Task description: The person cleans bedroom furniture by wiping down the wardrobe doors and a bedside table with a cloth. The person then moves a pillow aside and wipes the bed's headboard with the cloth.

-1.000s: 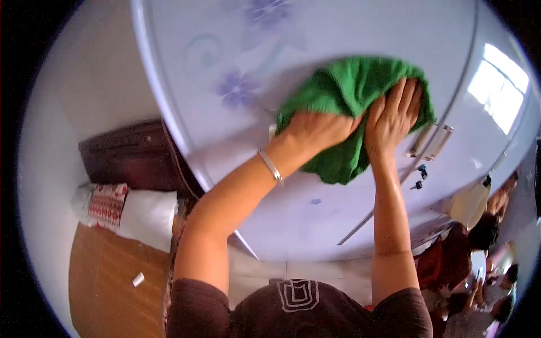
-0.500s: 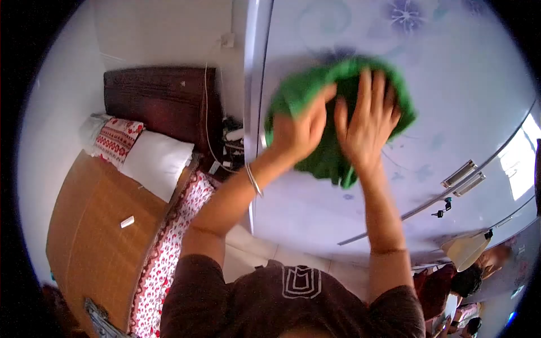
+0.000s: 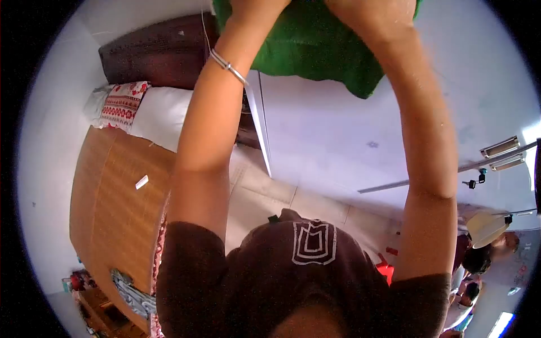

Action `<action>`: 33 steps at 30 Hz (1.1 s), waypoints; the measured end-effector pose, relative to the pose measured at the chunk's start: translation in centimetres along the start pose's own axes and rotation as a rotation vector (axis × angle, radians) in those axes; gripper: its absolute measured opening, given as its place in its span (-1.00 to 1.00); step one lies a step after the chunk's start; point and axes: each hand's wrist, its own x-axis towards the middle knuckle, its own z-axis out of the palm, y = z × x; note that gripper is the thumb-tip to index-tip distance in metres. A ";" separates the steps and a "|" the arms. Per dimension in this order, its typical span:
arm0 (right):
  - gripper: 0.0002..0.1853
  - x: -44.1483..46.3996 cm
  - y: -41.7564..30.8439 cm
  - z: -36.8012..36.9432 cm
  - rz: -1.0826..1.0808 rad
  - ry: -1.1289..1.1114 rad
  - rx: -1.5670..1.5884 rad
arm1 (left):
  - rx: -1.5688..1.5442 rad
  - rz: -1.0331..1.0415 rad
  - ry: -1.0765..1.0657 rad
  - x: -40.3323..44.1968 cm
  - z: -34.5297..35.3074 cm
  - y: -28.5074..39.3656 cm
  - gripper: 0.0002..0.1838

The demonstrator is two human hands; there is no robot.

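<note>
A green cloth (image 3: 321, 50) spreads across the top of the view, its lower edge hanging in front of the pale lilac cupboard door (image 3: 321, 118). My left hand (image 3: 259, 5), with a silver bangle (image 3: 228, 66) on its wrist, is on the cloth's left part. On the right part is my right hand (image 3: 375, 14). Both hands are cut off by the upper edge, so the fingertips are hidden. The cloth stays with both hands, and both arms reach upward.
To the left stands a bed (image 3: 124, 191) with a white pillow (image 3: 160, 115) and a dark headboard (image 3: 158, 50). Keys (image 3: 472, 183) hang by the cupboard handles (image 3: 500, 147) on the right. Other people (image 3: 479, 259) are at the lower right. Something red (image 3: 385, 270) is on the tiled floor.
Both hands and the green cloth have moved up, partly out of view. Before, the hands pressed the cloth against the door; now its lower edge hangs down.
</note>
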 end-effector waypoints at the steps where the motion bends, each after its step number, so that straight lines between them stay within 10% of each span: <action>1: -0.52 -1.3 -0.6 0.2 -0.012 0.051 0.003 | 0.028 -0.036 -0.080 -1.2 -0.9 0.5 -0.50; 5: -0.48 -5.9 -4.5 -4.2 0.127 -0.577 0.186 | -0.156 -0.143 -0.094 -7.9 -2.9 2.1 -0.49; 8: -0.49 -11.2 -8.6 -4.4 0.146 -0.360 0.127 | -0.231 -0.334 -0.251 -13.9 -6.1 3.9 -0.50; 12: -0.52 -22.4 -14.7 -6.6 0.223 -0.640 0.359 | -0.101 -0.572 -0.395 -29.5 -8.8 6.3 -0.52; 14: -0.47 -30.1 -18.5 -9.1 0.118 -0.947 0.360 | -0.253 -0.870 -0.866 -44.7 -12.1 7.2 -0.56; 22: -0.39 -29.7 -15.8 -14.1 0.484 -1.209 0.681 | -0.263 -0.664 -0.721 -32.6 -14.8 12.1 -0.54; 28: -0.35 -18.9 -7.8 -11.7 0.622 -0.491 0.436 | -0.454 -0.415 -0.564 -16.5 -8.6 11.4 -0.50; 33: -0.44 -18.6 -4.9 -11.8 0.581 -0.444 0.304 | -0.403 -0.284 -0.472 -15.6 -6.2 14.0 -0.50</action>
